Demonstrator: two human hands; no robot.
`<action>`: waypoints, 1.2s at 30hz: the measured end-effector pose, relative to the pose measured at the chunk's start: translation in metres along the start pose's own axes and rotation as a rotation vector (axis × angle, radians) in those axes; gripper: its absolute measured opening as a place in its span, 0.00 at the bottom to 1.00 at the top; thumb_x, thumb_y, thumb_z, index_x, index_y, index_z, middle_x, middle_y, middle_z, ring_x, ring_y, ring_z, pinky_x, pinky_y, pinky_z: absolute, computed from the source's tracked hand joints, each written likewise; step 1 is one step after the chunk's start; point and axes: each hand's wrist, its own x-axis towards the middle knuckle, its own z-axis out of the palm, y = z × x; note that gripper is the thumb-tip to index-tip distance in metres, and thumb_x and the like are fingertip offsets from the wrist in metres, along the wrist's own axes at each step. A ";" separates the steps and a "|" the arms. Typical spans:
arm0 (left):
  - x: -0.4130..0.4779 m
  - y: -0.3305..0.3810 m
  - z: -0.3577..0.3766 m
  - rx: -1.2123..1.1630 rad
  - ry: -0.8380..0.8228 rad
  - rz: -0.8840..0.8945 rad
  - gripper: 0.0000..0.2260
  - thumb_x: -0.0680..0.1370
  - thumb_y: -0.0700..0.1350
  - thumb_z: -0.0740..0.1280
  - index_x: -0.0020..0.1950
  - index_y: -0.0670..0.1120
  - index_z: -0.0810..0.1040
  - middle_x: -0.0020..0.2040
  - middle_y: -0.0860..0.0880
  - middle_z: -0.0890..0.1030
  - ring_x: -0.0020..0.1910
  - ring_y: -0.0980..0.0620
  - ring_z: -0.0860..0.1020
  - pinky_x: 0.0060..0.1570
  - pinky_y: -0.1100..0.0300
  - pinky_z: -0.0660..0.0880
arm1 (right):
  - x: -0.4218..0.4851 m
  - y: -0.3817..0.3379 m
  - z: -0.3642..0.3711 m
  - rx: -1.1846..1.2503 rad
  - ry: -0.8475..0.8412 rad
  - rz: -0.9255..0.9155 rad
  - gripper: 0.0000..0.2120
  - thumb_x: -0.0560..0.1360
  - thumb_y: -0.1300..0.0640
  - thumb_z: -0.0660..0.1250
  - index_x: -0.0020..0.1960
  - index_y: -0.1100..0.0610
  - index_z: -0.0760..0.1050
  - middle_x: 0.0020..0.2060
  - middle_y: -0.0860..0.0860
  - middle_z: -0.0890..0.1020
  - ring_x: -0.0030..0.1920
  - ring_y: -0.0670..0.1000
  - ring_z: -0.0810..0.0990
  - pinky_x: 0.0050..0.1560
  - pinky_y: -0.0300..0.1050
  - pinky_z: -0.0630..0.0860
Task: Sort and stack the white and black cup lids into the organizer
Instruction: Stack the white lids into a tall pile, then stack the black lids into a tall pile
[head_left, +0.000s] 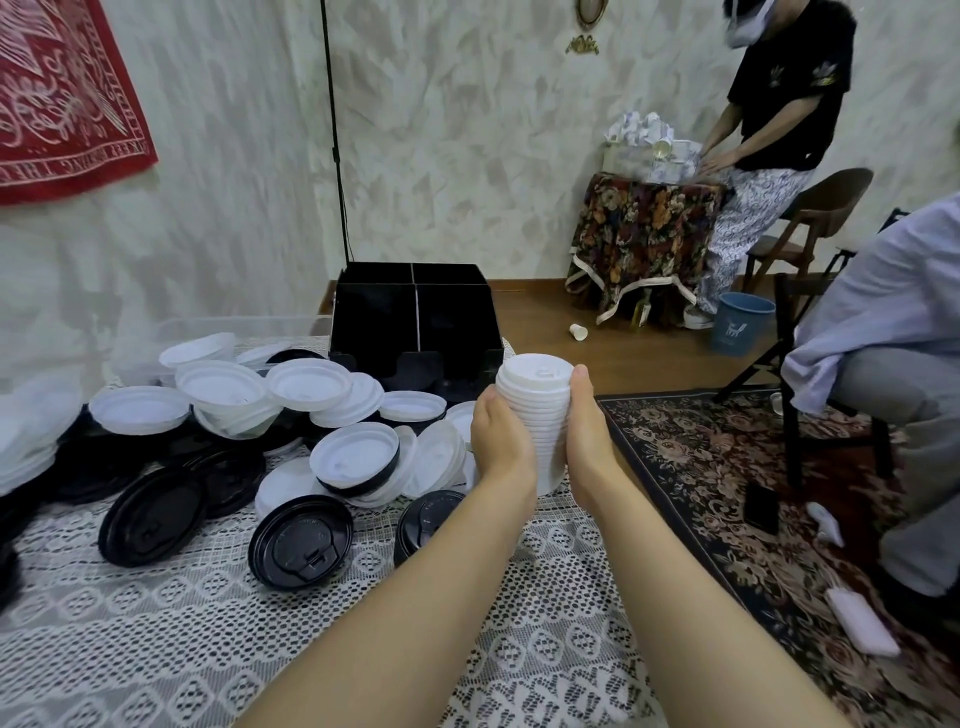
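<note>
Left grip (501, 439) and right grip (589, 441): both closed on one stack of white lids (535, 400), one palm on each side, fingers wrapped round its far side and mostly hidden. The right thumb lies against the top rim.

Stack of white lids: nested, sip-hole face up, leaning slightly away from the person. It is at the desk's right edge, just in front of the organizer. Its base is hidden between the wrists, so whether it rests on the desk cannot be told.

Organizer (415, 322): black, open-topped, split by partitions into four compartments, standing at the back of the desk. Its contents cannot be made out.

Loose white lids (306, 384): an unsorted heap left of the grips, many lying rim up and overlapping one another.

Black lids (301, 540): several lie flat on the near side of the heap, others are partly buried under the white ones.

Desk (156, 649): covered with a white lace cloth.

Floor, right: patterned rug (727, 467), a blue bin (743, 322), a paper cup (577, 331) on its side.

Background: a standing person (779, 104) at a small cloth-draped table.
</note>
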 end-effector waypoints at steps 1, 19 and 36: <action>-0.001 0.001 -0.001 0.012 0.005 0.018 0.15 0.80 0.49 0.54 0.57 0.49 0.78 0.56 0.48 0.80 0.56 0.47 0.77 0.62 0.46 0.73 | -0.002 -0.001 0.000 -0.007 -0.005 -0.008 0.28 0.79 0.34 0.49 0.63 0.49 0.76 0.57 0.48 0.81 0.58 0.49 0.79 0.64 0.54 0.73; -0.008 0.007 -0.018 0.277 -0.312 0.441 0.21 0.75 0.45 0.55 0.67 0.49 0.71 0.72 0.50 0.68 0.71 0.53 0.65 0.71 0.51 0.63 | -0.021 0.002 0.001 0.063 0.083 -0.362 0.14 0.80 0.56 0.56 0.61 0.50 0.76 0.66 0.52 0.75 0.66 0.50 0.73 0.66 0.49 0.71; -0.007 0.018 -0.036 0.545 -0.412 0.498 0.22 0.83 0.45 0.56 0.77 0.50 0.57 0.78 0.51 0.54 0.76 0.58 0.52 0.73 0.60 0.52 | -0.025 -0.005 -0.007 -0.231 0.015 -0.411 0.19 0.84 0.55 0.50 0.75 0.53 0.62 0.73 0.49 0.67 0.72 0.45 0.64 0.74 0.46 0.61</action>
